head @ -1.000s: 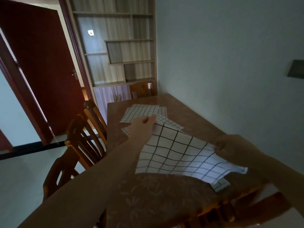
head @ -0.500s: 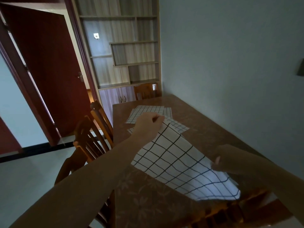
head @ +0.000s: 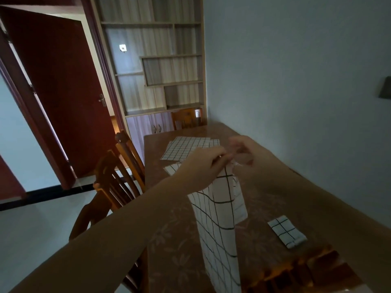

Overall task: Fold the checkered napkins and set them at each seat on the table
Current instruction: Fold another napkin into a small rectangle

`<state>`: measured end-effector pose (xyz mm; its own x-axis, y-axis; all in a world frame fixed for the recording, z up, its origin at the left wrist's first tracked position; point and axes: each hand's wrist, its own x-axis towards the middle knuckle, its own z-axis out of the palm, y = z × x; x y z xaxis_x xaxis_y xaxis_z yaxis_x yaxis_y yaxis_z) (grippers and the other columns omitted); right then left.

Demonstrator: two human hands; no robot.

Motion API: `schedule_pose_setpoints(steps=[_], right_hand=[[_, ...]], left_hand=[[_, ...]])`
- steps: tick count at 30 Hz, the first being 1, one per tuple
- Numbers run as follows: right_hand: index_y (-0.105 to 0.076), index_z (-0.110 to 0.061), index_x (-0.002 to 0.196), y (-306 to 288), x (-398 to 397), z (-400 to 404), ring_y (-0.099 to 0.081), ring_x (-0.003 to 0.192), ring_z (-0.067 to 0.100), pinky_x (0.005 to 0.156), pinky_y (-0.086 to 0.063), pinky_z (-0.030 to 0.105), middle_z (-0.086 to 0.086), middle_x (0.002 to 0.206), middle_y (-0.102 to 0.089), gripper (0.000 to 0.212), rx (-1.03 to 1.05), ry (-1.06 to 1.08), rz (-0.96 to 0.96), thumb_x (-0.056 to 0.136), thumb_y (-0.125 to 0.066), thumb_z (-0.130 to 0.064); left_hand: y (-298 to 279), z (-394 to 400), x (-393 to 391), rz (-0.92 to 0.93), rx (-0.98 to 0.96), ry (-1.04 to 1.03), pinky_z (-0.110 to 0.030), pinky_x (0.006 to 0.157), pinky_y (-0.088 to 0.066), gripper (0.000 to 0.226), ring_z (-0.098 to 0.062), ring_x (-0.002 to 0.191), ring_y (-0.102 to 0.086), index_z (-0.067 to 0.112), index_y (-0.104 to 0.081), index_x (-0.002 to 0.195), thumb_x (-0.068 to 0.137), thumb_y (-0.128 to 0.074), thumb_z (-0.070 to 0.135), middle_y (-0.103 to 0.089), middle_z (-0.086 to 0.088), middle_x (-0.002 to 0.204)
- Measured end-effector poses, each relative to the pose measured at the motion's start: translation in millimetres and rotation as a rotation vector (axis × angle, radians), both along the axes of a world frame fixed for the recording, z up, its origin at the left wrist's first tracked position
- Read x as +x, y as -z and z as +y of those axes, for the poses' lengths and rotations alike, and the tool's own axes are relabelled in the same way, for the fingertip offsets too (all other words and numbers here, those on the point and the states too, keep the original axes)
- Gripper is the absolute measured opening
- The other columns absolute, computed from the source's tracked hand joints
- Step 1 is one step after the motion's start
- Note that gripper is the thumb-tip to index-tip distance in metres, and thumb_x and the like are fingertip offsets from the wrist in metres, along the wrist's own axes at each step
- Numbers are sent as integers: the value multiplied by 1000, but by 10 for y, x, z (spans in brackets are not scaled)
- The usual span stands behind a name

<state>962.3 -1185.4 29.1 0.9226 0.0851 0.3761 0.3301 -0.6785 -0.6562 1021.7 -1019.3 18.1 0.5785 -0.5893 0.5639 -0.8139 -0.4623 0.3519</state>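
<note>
Hanging from both hands over table (head: 175,246), near centre: checkered napkin (head: 218,225), doubled lengthwise. Folded napkin (head: 286,231) lies flat, near right. L hand (head: 206,163) pinches top edge; R hand (head: 246,159) blurred, fingers curled at same edge, touching L. Unfolded napkins (head: 186,148) stacked farther back. Chairs (head: 118,176) along left side.

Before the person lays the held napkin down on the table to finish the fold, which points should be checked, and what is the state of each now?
1. Left hand grips the held napkin at its top: ok.
2. Right hand grips the same top edge: cannot tell, blurred.
3. Corners matched at the top: cannot tell.
4. Napkin halves hang together: ok.
5. Bare table beneath the cloth: ok.
6. Small folded napkin lies apart from the hanging cloth: ok.
</note>
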Motion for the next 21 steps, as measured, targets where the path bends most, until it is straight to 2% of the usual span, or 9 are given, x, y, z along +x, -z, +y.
schedule_pose_setpoints(steps=[2, 5, 8, 10, 12, 14, 17, 19, 21], right_hand=[[-58, -23, 120, -11, -21, -37, -61, 106, 9, 94, -52, 34, -6, 115, -64, 36, -51, -77, 43, 86, -68, -17], [-70, -17, 101, -19, -50, -94, -68, 84, 9, 85, -57, 35, -3, 91, -72, 13, -51, -86, 27, 88, -67, -20], [-74, -16, 95, -41, -89, -145, -69, 82, 14, 83, -57, 39, 0, 86, -73, 12, -29, -110, 30, 90, -64, -20], [-74, -16, 92, -56, -118, -169, -66, 78, 16, 79, -54, 40, 3, 83, -72, 15, -81, -107, 56, 93, -59, -20], [-74, -19, 89, -64, -128, -192, -64, 79, 16, 78, -52, 40, 3, 84, -71, 20, -104, -123, 122, 95, -55, -21], [-73, -24, 86, -76, -141, -219, -65, 81, 12, 79, -53, 35, -1, 85, -71, 23, -67, -136, 195, 97, -53, -23], [-70, -29, 81, -105, -140, -264, -62, 73, 1, 71, -48, 25, -7, 80, -68, 25, -89, -141, 223, 97, -52, -24], [-67, -30, 81, -113, -132, -285, -60, 71, -2, 67, -45, 18, -7, 79, -66, 22, -187, -141, 219, 97, -54, -22], [-67, -26, 84, -102, -123, -318, -61, 72, -1, 65, -48, 16, -4, 81, -66, 13, -337, -152, 241, 93, -58, -22]], left_hand=[[-43, 26, -36, 35, -19, 28, -26, 61, -44, 32, -13, 65, -56, 13, -67, 93, 100, -45, 36, -62, 0, 74], [-95, 80, -87, 149, -48, 45, -25, 49, -39, 28, -12, 51, -48, 16, -65, 94, 90, -60, 43, -58, -5, 63], [-94, 158, -105, 128, -34, 59, -17, 47, -31, 29, -8, 47, -40, 18, -64, 95, 82, -73, 42, -50, 4, 55], [-94, 184, -100, 55, 6, 40, -16, 52, -35, 25, -8, 55, -47, 19, -67, 93, 82, -74, 40, -55, 6, 64], [-102, 187, -93, 33, 8, 43, -21, 55, -42, 21, -9, 60, -52, 16, -70, 88, 83, -73, 36, -60, 6, 68], [-102, 179, -97, 42, 11, 56, -29, 59, -49, 20, -11, 63, -57, 15, -72, 86, 85, -71, 35, -65, 4, 71], [-131, 159, -137, 92, 19, 77, -39, 66, -52, 19, -15, 66, -62, 16, -73, 85, 86, -69, 35, -68, 2, 74], [-179, 149, -157, 174, 35, 92, -41, 67, -53, 18, -19, 67, -61, 14, -74, 85, 87, -70, 31, -67, -2, 73], [-231, 147, -173, 273, 42, 129, -41, 68, -52, 23, -24, 69, -62, 12, -74, 85, 85, -70, 35, -67, -7, 74]])
